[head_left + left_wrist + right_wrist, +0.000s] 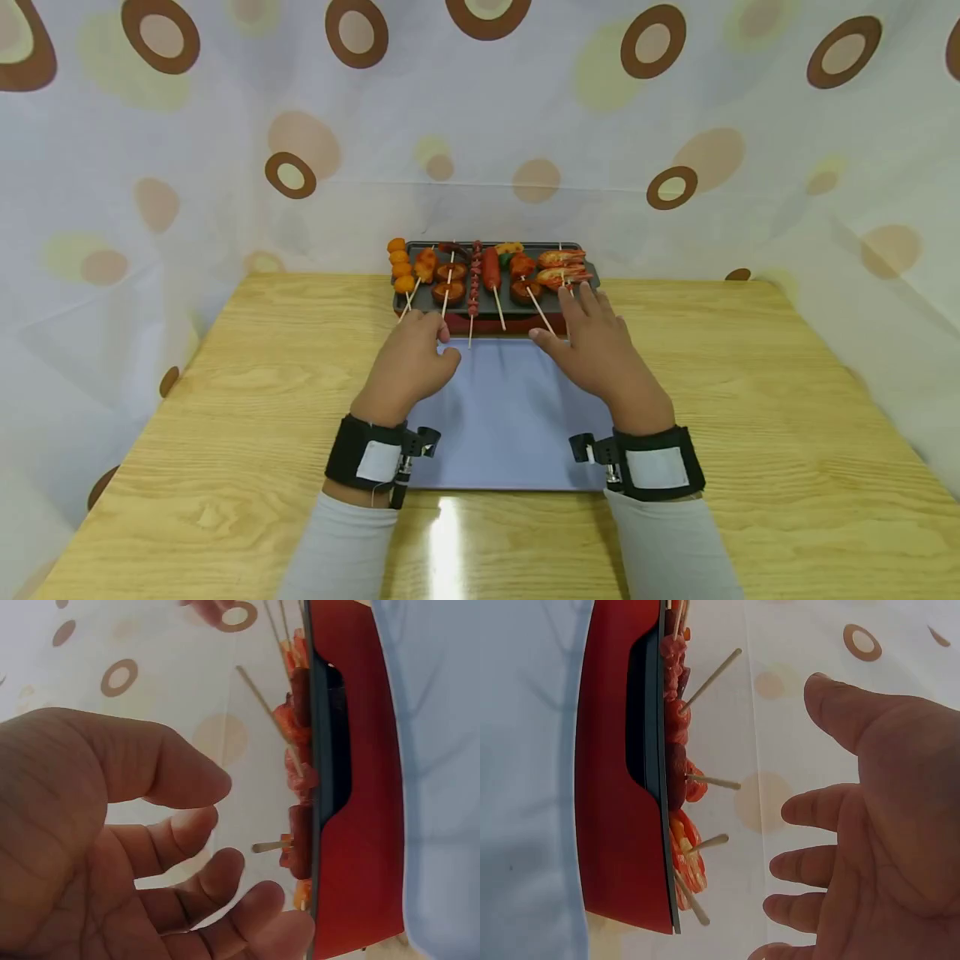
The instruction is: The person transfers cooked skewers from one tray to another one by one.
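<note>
My left hand [411, 362] hovers at the front left of a red grill [367, 780] with a dark top, near the stick ends. Its fingers are loosely bent with nothing between them. My right hand [603, 354] is held over the front right, fingers spread and holding nothing, by the shrimp skewer [564, 277]. Across the grill lie an orange ball skewer [402, 269], a mushroom skewer [449, 292], a thin skewer of small red pieces [474, 279], a red sausage skewer [491, 268] and a mixed skewer [522, 265]. Their sticks point toward me.
A pale blue-grey tray [510, 417] lies in front of the grill, between my forearms. Both stand on a wooden table [757, 400]. Behind the grill hangs a white curtain [480, 125] with brown rings and pale dots.
</note>
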The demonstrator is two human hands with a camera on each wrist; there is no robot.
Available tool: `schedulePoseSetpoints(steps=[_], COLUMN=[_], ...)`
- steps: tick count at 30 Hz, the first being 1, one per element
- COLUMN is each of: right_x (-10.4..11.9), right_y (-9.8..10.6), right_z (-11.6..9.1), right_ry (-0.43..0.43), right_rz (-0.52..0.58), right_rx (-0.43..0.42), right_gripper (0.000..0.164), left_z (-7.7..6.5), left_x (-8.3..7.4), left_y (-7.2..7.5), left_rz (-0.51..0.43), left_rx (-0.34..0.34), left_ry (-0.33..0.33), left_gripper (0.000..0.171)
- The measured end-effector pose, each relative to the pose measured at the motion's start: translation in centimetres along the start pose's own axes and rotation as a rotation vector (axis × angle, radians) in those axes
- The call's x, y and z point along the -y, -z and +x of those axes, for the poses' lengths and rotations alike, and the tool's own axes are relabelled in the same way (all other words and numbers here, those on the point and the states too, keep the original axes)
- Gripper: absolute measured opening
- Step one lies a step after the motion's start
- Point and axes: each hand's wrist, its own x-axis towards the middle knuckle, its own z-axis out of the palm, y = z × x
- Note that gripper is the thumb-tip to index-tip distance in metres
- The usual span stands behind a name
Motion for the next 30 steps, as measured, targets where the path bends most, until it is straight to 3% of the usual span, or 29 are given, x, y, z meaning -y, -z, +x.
schedulePoseSetpoints(steps=[4,9,12,21,26,30], right_x=[-0.5,-1.4,-1.7,-2.2,-2.4,-2.3], right_y=[0.1,0.4,0.7,0.5,0.0,-0.1], right_z=[0.3,0.2,0.0,0.3,0.9,1.8], right_ry=[-0.021,-0.053,-0.088,-0.086,-0.086,-0.104], right_rz=[0.021,0.076,0.104,0.081,0.059,0.077], right_rx=[-0.028,-0.060,-0.073,-0.263,-0.287,-0.271], right_gripper=[0.079,0.076,0.073,0.045,0.038,0.040], left_z=[-0.4,-0.7,-0.8,-0.6,-0.4,-0.5], left_x=[0.1,0.7,1.3,3.1,4.0,4.4], left_y=[0.8,1.2,1.2,0.6,-0.7,-0.9], left_rz=[0.010,0.079,0.124,0.143,0.135,0.152], left_rx=[0.058,0.261,0.334,0.327,0.312,0.318], left_ry=[0.041,0.144,0.189,0.265,0.272,0.300], left_gripper=[0.011,0.029,0.026,0.019,0.014,0.013])
